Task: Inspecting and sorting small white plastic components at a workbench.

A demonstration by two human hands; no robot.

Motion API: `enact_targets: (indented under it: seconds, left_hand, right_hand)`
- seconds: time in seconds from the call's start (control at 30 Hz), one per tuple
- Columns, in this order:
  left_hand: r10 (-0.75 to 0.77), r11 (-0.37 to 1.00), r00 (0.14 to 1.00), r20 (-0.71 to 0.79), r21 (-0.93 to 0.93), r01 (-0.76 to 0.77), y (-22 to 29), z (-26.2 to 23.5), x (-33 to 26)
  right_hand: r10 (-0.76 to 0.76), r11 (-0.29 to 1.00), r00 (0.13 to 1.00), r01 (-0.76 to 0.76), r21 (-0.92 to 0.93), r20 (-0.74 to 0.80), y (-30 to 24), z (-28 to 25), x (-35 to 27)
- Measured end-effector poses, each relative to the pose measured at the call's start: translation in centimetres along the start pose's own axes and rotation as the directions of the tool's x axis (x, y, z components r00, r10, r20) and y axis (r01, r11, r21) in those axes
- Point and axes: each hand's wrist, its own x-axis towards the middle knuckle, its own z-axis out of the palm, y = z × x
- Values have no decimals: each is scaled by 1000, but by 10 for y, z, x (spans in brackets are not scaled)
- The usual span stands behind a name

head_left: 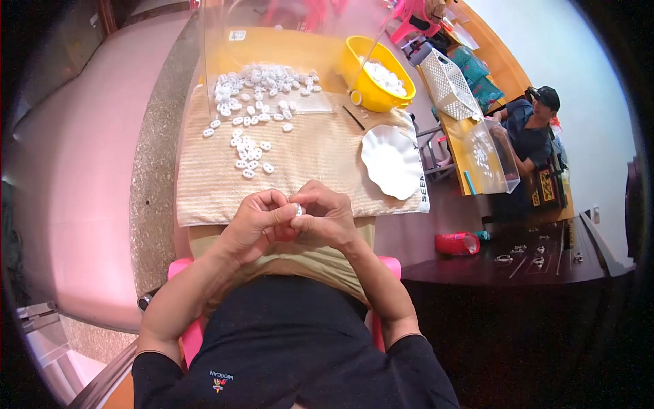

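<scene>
Both my hands meet above my lap, just off the near edge of the towel-covered table. Between the fingertips of my left hand (262,217) and my right hand (324,213) is a small white plastic piece (298,210), mostly hidden by the fingers. Both hands are closed on it in a pinch. Beyond them on the beige striped towel (313,160) lies a small group of white oval pieces (248,155) with dark holes. A larger heap of similar white pieces (266,78) spreads farther back, partly under a clear panel.
A yellow basin (385,101) of white pieces stands at the back right. Nearer are a white wavy-edged plate (392,163) and a thin black stick (354,118). To the right, a person (531,126) sits at another table with a white basket (448,82) and a clear box (504,163).
</scene>
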Motion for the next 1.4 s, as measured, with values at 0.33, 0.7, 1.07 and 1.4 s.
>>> enact_targets:
  seconds: [0.33, 0.7, 1.07, 1.4]
  left_hand:
    - [-23, 1000, 1000, 0, -12, 23, 1, 3, -1]
    - [2, 996, 1000, 9, 85, -3, 2, 0, 2]
    - [7, 994, 1000, -14, 111, -6, -3, -2, 4]
    - [9, 988, 1000, 22, 152, -12, -5, -12, 8]
  right_hand:
    - [7, 1000, 1000, -7, 0, 15, 1, 1, 2]
    - [25, 1000, 997, -24, -18, 68, 9, -9, -3]
    - [39, 995, 996, -32, -90, 77, 13, -13, -4]
    - [83, 993, 996, -80, -84, 25, 17, -13, -4]
